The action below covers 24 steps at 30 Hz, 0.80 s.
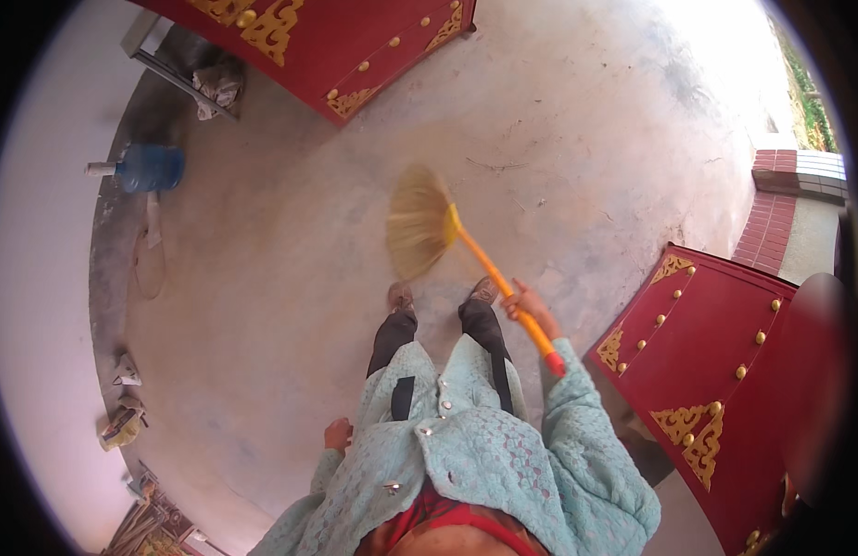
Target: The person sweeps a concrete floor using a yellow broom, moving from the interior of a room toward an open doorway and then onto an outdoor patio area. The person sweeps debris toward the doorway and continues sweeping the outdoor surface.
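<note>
A broom (419, 222) with a fan of straw-coloured bristles reaches over the concrete floor, its bristles blurred and just ahead of my shoes. Its orange handle, red at the end, slants back toward me on the right. My right hand (531, 310) is wrapped round this handle near the red end, with a finger stretched out beyond it. Low at my left side hangs my left hand (338, 434), fingers curled in and nothing visible in them.
Red door leaves with gold ornaments stand at the top (355, 56) and at the right (707, 343). A blue water jug (151, 169) lies by the left wall, with bags and bundled sticks (137, 528) further down. Twigs (496, 167) are scattered on the floor (262, 371).
</note>
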Available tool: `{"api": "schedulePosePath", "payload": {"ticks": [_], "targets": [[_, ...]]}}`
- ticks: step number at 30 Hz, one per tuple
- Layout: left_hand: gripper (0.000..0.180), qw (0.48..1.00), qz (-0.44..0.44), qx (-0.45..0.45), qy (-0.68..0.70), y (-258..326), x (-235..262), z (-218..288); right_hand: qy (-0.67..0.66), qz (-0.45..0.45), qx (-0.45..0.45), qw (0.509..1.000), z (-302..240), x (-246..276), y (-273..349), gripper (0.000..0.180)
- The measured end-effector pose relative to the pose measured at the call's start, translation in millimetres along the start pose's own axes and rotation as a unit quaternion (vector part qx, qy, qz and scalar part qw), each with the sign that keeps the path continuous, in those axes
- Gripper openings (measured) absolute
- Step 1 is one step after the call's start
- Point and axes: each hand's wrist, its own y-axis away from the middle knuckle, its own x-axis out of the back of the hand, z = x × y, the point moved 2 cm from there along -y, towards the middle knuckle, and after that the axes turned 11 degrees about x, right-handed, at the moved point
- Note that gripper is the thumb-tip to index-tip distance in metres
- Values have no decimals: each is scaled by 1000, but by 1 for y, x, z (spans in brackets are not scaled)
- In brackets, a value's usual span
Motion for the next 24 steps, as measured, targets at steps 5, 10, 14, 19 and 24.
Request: {"api": "schedulePosePath", "payload": {"ticks": [5,10,14,19,24], "targets": [[27,973,37,-81,-214,1,-29,23,74,90,124,985,-107,86,-16,88],[27,999,39,-38,-3,-2,-35,68,135,104,222,960,-188,97,-28,82],[27,996,55,-29,58,-7,-36,52,50,54,261,963,-200,58,19,83],[27,999,33,-10,27,-5,-37,73,-19,-24,214,976,-139,3,69,88],[27,1000,7,-14,0,-3,-24,77,-179,-197,82,960,-72,-53,71,86]]}}
